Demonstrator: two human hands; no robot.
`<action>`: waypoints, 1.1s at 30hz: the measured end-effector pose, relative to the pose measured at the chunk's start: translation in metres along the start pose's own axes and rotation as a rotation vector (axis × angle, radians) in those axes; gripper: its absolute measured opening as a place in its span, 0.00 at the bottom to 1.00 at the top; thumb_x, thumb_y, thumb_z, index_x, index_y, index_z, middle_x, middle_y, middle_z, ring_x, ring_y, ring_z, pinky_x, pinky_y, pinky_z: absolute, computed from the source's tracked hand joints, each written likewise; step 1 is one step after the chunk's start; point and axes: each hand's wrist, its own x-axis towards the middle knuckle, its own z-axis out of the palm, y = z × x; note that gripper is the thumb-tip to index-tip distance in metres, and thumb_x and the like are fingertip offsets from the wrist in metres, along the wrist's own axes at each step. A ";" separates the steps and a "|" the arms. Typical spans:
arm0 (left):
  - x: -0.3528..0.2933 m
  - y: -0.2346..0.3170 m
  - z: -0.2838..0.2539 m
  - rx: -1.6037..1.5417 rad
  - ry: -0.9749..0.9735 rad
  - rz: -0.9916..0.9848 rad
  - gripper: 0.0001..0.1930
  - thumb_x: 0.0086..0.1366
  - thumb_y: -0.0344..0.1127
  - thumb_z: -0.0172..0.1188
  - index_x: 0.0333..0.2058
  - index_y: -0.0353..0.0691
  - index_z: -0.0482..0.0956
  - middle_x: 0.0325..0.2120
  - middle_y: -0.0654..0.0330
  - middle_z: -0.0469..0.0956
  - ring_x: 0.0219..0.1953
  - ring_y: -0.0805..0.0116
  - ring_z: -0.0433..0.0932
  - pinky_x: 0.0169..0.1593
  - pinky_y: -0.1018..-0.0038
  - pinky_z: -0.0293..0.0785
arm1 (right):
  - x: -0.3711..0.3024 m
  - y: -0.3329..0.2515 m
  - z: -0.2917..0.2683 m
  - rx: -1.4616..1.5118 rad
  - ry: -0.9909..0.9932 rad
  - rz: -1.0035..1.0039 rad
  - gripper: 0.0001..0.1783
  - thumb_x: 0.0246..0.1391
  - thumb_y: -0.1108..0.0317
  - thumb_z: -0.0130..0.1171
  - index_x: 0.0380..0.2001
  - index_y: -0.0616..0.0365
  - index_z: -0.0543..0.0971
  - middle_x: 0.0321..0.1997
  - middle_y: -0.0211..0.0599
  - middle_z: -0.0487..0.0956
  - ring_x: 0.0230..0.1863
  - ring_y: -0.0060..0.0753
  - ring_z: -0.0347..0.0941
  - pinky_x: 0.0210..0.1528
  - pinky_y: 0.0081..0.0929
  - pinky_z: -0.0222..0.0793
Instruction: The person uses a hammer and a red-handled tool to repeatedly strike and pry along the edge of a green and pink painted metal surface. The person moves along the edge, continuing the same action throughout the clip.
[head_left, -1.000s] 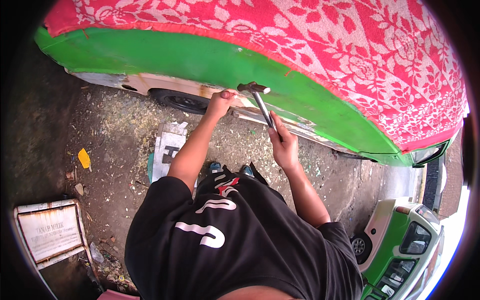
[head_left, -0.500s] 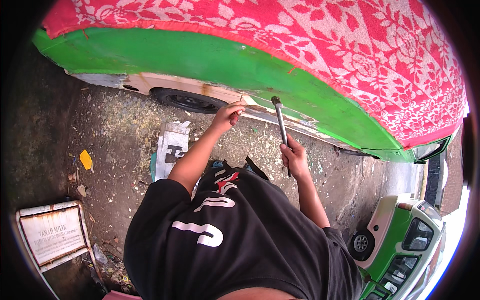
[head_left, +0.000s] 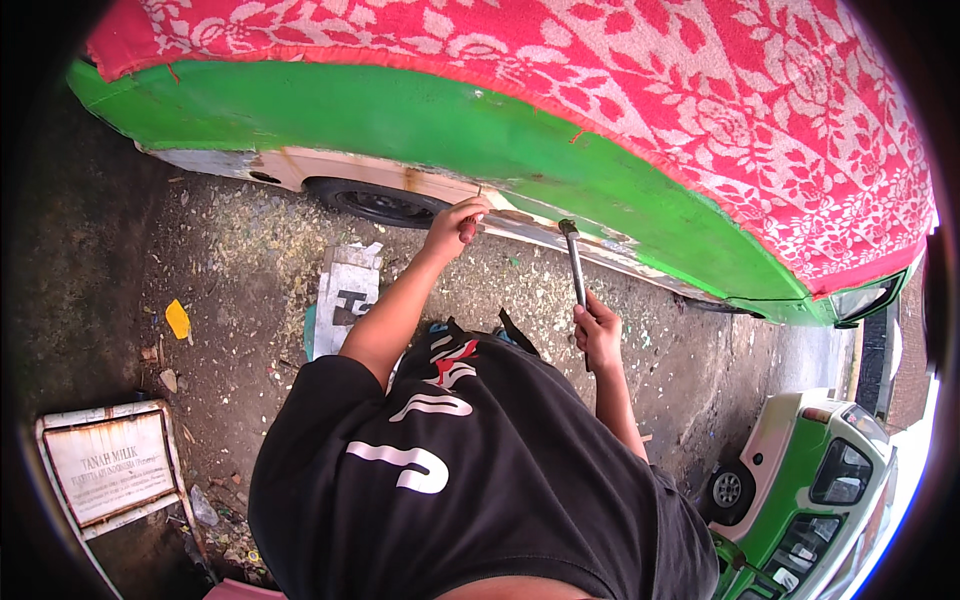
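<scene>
My left hand (head_left: 447, 236) is closed around the red handle of a screwdriver (head_left: 468, 230), whose thin shaft points at the lower side of a green van (head_left: 400, 115). Its tip is too small to place exactly against the panel. To the right, my right hand (head_left: 600, 338) grips the long metal handle of a hammer (head_left: 576, 265). The dark hammer head is raised in front of the van's lower panel, apart from the screwdriver. Along the cream lower strip (head_left: 450, 187), paint is worn and rust shows near both tools.
A red and white floral cloth (head_left: 620, 60) covers the van's top. A wheel (head_left: 375, 203) sits left of my left hand. Behind me stand a framed sign (head_left: 110, 465) and another green and white van (head_left: 800, 480). A printed sheet (head_left: 345, 300) lies on the littered ground.
My right hand has drawn the hammer back toward me and slightly right. My left hand stays nearly in place with the screwdriver.
</scene>
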 end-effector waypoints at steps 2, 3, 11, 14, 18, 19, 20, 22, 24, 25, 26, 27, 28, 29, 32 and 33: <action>0.001 0.001 0.001 0.008 0.021 0.017 0.09 0.61 0.23 0.58 0.40 0.36 0.78 0.44 0.53 0.80 0.44 0.58 0.81 0.47 0.72 0.75 | 0.001 -0.001 -0.003 0.016 -0.003 -0.001 0.25 0.58 0.72 0.59 0.58 0.66 0.70 0.20 0.19 0.66 0.15 0.10 0.57 0.14 0.14 0.50; 0.001 0.002 0.001 0.006 0.021 0.018 0.09 0.61 0.23 0.58 0.40 0.36 0.78 0.44 0.53 0.80 0.44 0.58 0.81 0.47 0.72 0.75 | 0.001 -0.002 -0.004 0.026 -0.005 -0.003 0.25 0.58 0.72 0.59 0.59 0.66 0.70 0.20 0.19 0.66 0.15 0.10 0.57 0.14 0.14 0.49; 0.007 0.017 0.002 -0.003 0.012 -0.005 0.09 0.60 0.22 0.58 0.40 0.36 0.78 0.42 0.54 0.81 0.43 0.58 0.82 0.46 0.72 0.75 | 0.009 0.000 -0.014 -0.028 -0.026 -0.017 0.26 0.58 0.71 0.59 0.60 0.63 0.70 0.22 0.20 0.67 0.17 0.10 0.58 0.16 0.15 0.53; 0.013 0.013 0.008 -0.026 0.086 0.001 0.10 0.60 0.22 0.57 0.40 0.37 0.79 0.40 0.53 0.81 0.40 0.58 0.82 0.45 0.72 0.75 | 0.016 0.004 -0.012 -0.248 0.011 -0.142 0.26 0.58 0.70 0.59 0.60 0.64 0.70 0.25 0.23 0.73 0.21 0.16 0.65 0.23 0.20 0.64; 0.020 0.008 0.008 0.084 0.068 -0.115 0.09 0.62 0.27 0.56 0.41 0.39 0.79 0.39 0.52 0.82 0.40 0.57 0.82 0.44 0.70 0.75 | 0.020 -0.015 0.010 -0.571 -0.015 -0.449 0.26 0.59 0.70 0.58 0.61 0.59 0.70 0.29 0.35 0.77 0.29 0.24 0.71 0.36 0.26 0.69; 0.020 0.011 0.008 0.095 0.064 -0.144 0.09 0.62 0.28 0.55 0.41 0.40 0.80 0.38 0.52 0.82 0.41 0.56 0.82 0.44 0.69 0.76 | 0.010 -0.037 0.023 -0.590 -0.043 -0.502 0.26 0.59 0.72 0.57 0.61 0.57 0.70 0.24 0.31 0.72 0.27 0.20 0.66 0.32 0.22 0.66; 0.022 0.016 0.008 0.104 0.058 -0.170 0.10 0.63 0.30 0.54 0.42 0.40 0.80 0.38 0.52 0.82 0.41 0.55 0.82 0.44 0.67 0.76 | 0.005 -0.052 0.033 -0.609 -0.068 -0.556 0.26 0.59 0.73 0.56 0.62 0.55 0.70 0.19 0.28 0.67 0.24 0.16 0.61 0.28 0.19 0.63; 0.028 0.030 0.011 0.138 0.021 -0.232 0.10 0.62 0.29 0.54 0.42 0.41 0.80 0.38 0.51 0.82 0.41 0.55 0.82 0.44 0.67 0.76 | 0.008 -0.056 0.038 -0.634 -0.092 -0.750 0.26 0.59 0.75 0.56 0.62 0.51 0.71 0.21 0.40 0.71 0.22 0.26 0.66 0.29 0.25 0.67; 0.027 0.018 0.009 0.049 0.035 -0.302 0.10 0.62 0.29 0.55 0.41 0.41 0.80 0.37 0.52 0.83 0.40 0.56 0.82 0.43 0.67 0.76 | 0.015 -0.051 0.046 -0.633 -0.139 -0.929 0.26 0.59 0.75 0.56 0.62 0.51 0.70 0.23 0.44 0.73 0.21 0.32 0.69 0.29 0.28 0.68; 0.025 -0.008 0.009 -0.062 0.066 -0.338 0.10 0.62 0.29 0.55 0.41 0.41 0.81 0.37 0.53 0.83 0.40 0.57 0.82 0.43 0.68 0.76 | 0.015 -0.049 0.049 -0.710 -0.208 -0.908 0.26 0.59 0.75 0.56 0.62 0.51 0.70 0.26 0.47 0.75 0.22 0.40 0.72 0.29 0.32 0.69; 0.024 -0.007 0.013 -0.066 0.059 -0.257 0.10 0.62 0.29 0.56 0.41 0.41 0.81 0.36 0.54 0.83 0.38 0.61 0.82 0.41 0.69 0.75 | 0.018 -0.044 0.051 -0.785 -0.203 -0.931 0.27 0.58 0.75 0.57 0.62 0.51 0.70 0.24 0.46 0.74 0.22 0.43 0.73 0.28 0.34 0.69; 0.024 -0.005 0.016 -0.068 0.053 -0.174 0.10 0.62 0.30 0.57 0.41 0.41 0.81 0.35 0.56 0.83 0.36 0.65 0.82 0.40 0.70 0.75 | 0.023 -0.042 0.053 -0.894 -0.223 -0.876 0.27 0.58 0.75 0.57 0.61 0.51 0.70 0.24 0.47 0.74 0.23 0.43 0.73 0.29 0.34 0.70; 0.026 -0.004 0.022 -0.148 0.066 -0.252 0.09 0.62 0.29 0.56 0.40 0.39 0.81 0.33 0.57 0.82 0.34 0.68 0.80 0.39 0.71 0.75 | 0.028 -0.040 0.054 -1.002 -0.243 -0.817 0.27 0.58 0.75 0.56 0.61 0.52 0.70 0.23 0.48 0.74 0.23 0.44 0.74 0.29 0.35 0.70; 0.030 -0.009 0.021 -0.215 0.092 -0.326 0.07 0.63 0.28 0.56 0.39 0.38 0.81 0.30 0.59 0.81 0.32 0.72 0.78 0.38 0.73 0.74 | 0.027 -0.041 0.056 -0.935 -0.256 -0.816 0.27 0.58 0.75 0.56 0.62 0.48 0.70 0.25 0.48 0.75 0.24 0.47 0.74 0.29 0.37 0.70; 0.029 -0.018 0.021 -0.173 0.132 -0.227 0.06 0.64 0.25 0.56 0.37 0.36 0.81 0.30 0.58 0.82 0.33 0.73 0.80 0.38 0.76 0.74 | 0.020 -0.042 0.061 -0.740 -0.268 -0.849 0.28 0.58 0.74 0.56 0.62 0.42 0.70 0.27 0.49 0.76 0.25 0.52 0.74 0.30 0.39 0.71; 0.028 -0.020 0.020 -0.046 0.137 -0.137 0.06 0.63 0.25 0.56 0.37 0.36 0.81 0.31 0.57 0.82 0.33 0.73 0.80 0.38 0.76 0.75 | 0.017 -0.044 0.063 -0.678 -0.254 -0.884 0.28 0.58 0.74 0.56 0.62 0.43 0.70 0.26 0.51 0.76 0.24 0.52 0.73 0.30 0.37 0.71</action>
